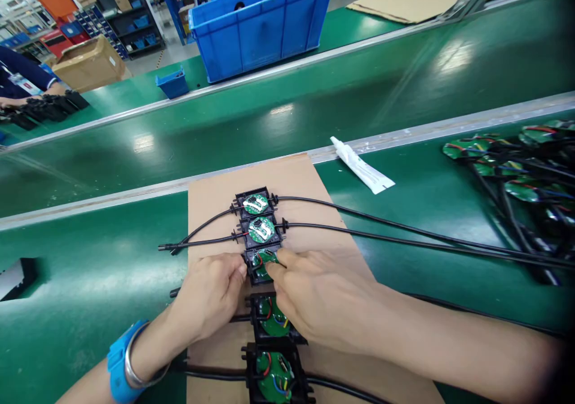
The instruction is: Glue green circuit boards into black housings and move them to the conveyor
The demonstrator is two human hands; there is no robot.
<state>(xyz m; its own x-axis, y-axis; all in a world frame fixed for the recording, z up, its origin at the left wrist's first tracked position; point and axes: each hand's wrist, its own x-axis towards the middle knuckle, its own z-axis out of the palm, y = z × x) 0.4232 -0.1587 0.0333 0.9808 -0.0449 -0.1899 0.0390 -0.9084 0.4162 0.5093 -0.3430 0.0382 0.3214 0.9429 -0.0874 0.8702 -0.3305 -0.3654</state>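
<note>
Left hand at nine o'clock, right hand at three, both pinch the middle housing with curled fingers.

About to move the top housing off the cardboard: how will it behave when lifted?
Likely light: the housing is small, thin-walled plastic. Its long cable looks floppy, so it would probably trail and tug. The round board sits in it, maybe unfixed; tilting might spill it.
</note>
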